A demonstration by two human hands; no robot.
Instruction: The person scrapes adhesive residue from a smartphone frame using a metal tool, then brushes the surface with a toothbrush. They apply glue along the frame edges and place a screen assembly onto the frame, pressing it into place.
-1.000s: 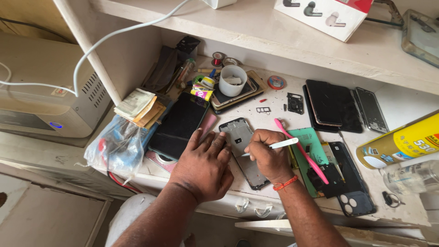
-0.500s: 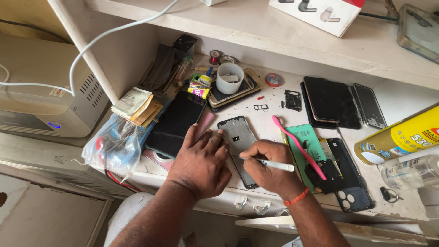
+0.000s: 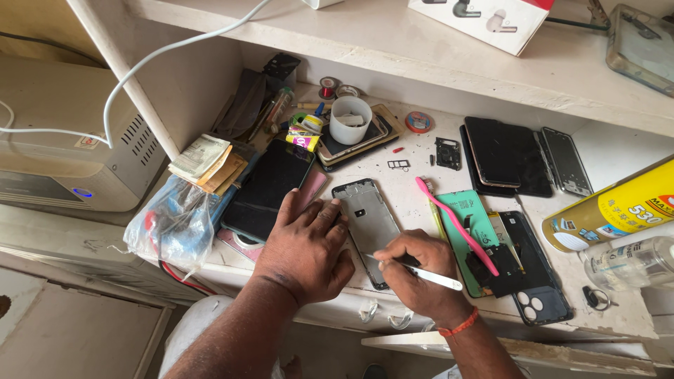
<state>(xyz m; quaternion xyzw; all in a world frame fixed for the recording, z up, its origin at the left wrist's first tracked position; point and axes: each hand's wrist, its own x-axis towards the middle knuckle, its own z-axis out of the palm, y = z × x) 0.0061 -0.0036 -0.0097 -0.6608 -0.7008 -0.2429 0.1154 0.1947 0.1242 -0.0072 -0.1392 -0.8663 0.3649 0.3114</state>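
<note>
At the bench's near edge, the right hand pinches a white tool; the left hand lies flat, fingers spread, pressing the grey phone frame. At 2 o'clock: pink toothbrush. At 12: white cup.

A grey phone frame, stripped and open-faced, lies flat lengthwise on the white workbench, just left of the pink toothbrush. A white-handled pointed tool slants across its lower end, tip touching it.
</note>
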